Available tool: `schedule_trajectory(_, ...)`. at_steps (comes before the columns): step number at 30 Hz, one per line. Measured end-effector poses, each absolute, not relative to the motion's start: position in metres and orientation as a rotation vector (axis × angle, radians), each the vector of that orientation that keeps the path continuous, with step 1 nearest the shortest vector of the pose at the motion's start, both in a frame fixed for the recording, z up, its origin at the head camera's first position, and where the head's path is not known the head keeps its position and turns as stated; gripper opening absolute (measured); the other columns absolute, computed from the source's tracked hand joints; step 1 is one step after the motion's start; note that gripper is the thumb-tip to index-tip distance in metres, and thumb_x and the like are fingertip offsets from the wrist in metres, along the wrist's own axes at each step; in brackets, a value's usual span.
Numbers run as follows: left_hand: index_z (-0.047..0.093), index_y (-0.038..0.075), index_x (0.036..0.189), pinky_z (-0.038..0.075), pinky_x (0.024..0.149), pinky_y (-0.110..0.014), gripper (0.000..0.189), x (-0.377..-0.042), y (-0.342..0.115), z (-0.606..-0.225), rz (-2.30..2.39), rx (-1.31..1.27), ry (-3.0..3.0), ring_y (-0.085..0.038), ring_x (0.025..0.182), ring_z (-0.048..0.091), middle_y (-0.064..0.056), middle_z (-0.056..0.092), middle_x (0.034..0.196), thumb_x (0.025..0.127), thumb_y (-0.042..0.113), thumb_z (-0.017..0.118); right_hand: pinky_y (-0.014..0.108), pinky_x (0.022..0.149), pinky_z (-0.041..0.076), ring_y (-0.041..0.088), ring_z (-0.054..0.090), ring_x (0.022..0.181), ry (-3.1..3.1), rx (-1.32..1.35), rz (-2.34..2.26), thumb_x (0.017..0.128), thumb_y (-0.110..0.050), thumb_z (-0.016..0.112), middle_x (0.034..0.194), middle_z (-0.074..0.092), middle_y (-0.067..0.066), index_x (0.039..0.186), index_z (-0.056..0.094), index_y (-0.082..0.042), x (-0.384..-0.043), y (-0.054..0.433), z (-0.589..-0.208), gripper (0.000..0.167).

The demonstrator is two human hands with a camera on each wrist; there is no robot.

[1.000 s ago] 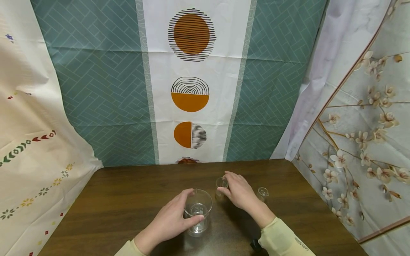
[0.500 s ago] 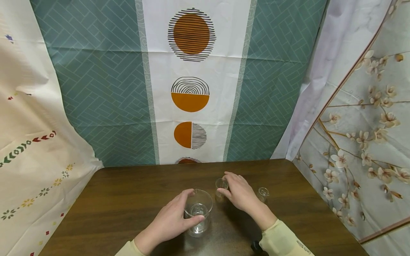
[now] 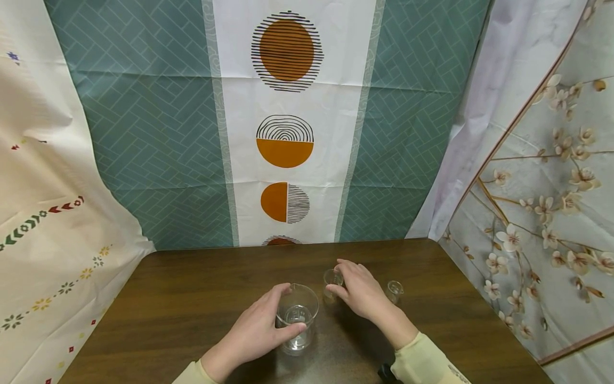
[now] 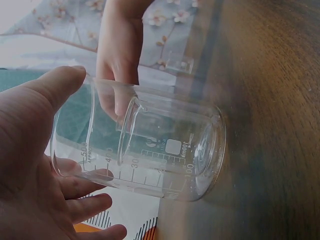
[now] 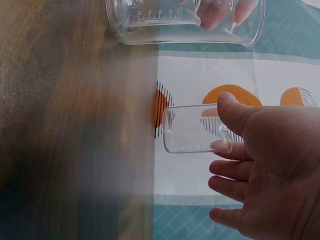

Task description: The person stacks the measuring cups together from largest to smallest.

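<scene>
My left hand (image 3: 254,328) holds a large clear glass beaker (image 3: 306,290) near its rim, thumb on the near side and fingers on the far side. Inside it stands a smaller graduated beaker (image 4: 150,127), its scale readable in the left wrist view. Further back and to the right, my right hand (image 3: 361,290) grips a small clear beaker (image 5: 192,132) near the rim between thumb and index finger. The other fingers stay spread apart from the glass in the right wrist view. That beaker is upright.
Right of my right hand, a tiny spouted beaker (image 3: 394,291) stands on the dark wooden table (image 3: 201,288). A black object (image 3: 387,373) shows by the right sleeve. Patterned cloth hangs behind the table (image 3: 398,160) and along both sides.
My right hand and the small beaker have shifted very slightly toward me. The left hand and the large beaker stay where they were.
</scene>
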State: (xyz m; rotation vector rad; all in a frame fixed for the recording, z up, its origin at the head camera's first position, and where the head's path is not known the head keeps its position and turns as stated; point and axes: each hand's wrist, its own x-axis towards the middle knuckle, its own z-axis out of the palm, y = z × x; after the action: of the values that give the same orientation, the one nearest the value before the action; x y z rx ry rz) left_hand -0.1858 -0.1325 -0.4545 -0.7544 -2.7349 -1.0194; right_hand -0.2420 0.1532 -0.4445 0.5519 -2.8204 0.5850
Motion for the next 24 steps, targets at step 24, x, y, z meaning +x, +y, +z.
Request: schedule_trajectory(24,0.048,0.007,0.157,0.053,0.107,-0.059,0.092,-0.1866,-0.1329,-0.4553,-1.010,-0.762,-2.740,-0.031,0.138,0.062,-0.006,0.064,0.151,0.095,0.069,0.078,0.060,0.127,0.032,0.040,0.051,0.150,-2.819,0.560,0.666,0.105,-0.034,0.078,0.159,0.056,0.023,0.134,0.069,0.000,-0.2322,0.1513,-0.4417,0.046)
